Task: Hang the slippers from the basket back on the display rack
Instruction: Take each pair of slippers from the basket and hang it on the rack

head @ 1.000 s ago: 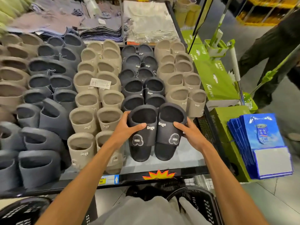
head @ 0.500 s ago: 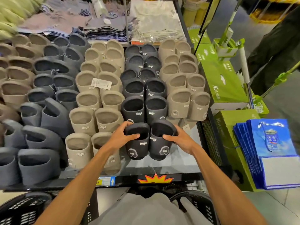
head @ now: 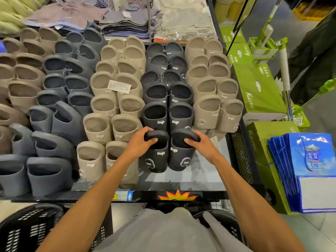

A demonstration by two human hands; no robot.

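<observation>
A pair of black slippers [head: 170,157] with white logos stands toe-down at the front of the black column on the display rack [head: 189,182]. My left hand [head: 139,144] grips the top rim of the left slipper, thumb over the strap. My right hand [head: 201,144] grips the top rim of the right slipper the same way. The pair sits just below another black pair [head: 167,116] in the same column. A black basket [head: 27,230] is at the lower left, another black basket [head: 231,228] at the lower right; their contents are hidden.
Beige slippers [head: 109,124] and grey slippers [head: 54,115] fill the rack's other columns. Folded cloths [head: 125,24] lie at the back. Green boxes [head: 258,88], a mop [head: 283,70] and blue bags [head: 309,170] stand at the right. A person [head: 316,51] stands far right.
Both hands pushed the black pair from lying flat near the rack's front to standing upright, up against the black column. My fingers shifted from the straps to the top rims.
</observation>
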